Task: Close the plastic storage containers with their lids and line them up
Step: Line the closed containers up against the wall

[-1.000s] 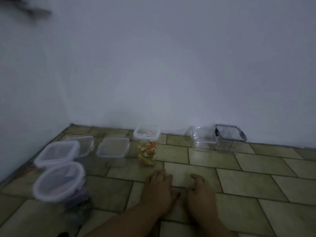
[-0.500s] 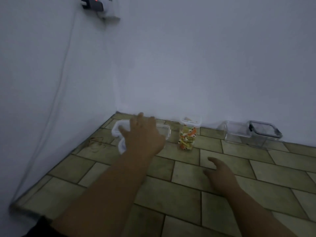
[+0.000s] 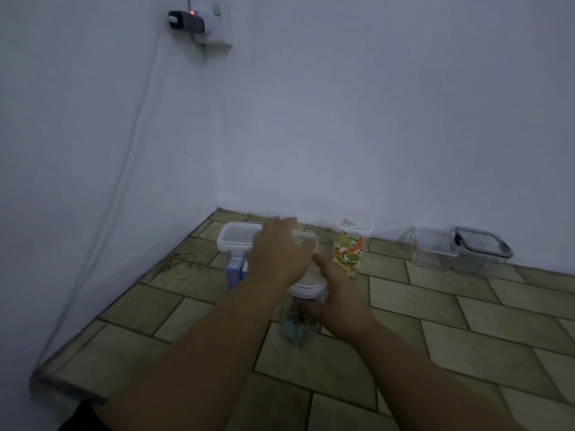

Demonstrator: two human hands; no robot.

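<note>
Both of my forearms enter from the bottom of the frame over a tiled floor (image 3: 435,309). At the centre, my right hand (image 3: 339,297) grips the side of a tall clear container (image 3: 298,329) capped with a white lid (image 3: 308,286). My left hand (image 3: 278,253) is spread over that lid with its fingers straight and hides part of it. Just behind and to the left stands a lidded box (image 3: 238,241). To the right is a tall jar of colourful pieces (image 3: 350,255). Farther right, against the wall, are a clear tub (image 3: 427,248) and a dark-rimmed tub (image 3: 480,248). At the upper left, a charger (image 3: 186,20) trails a cable (image 3: 130,157) down the wall.
</note>
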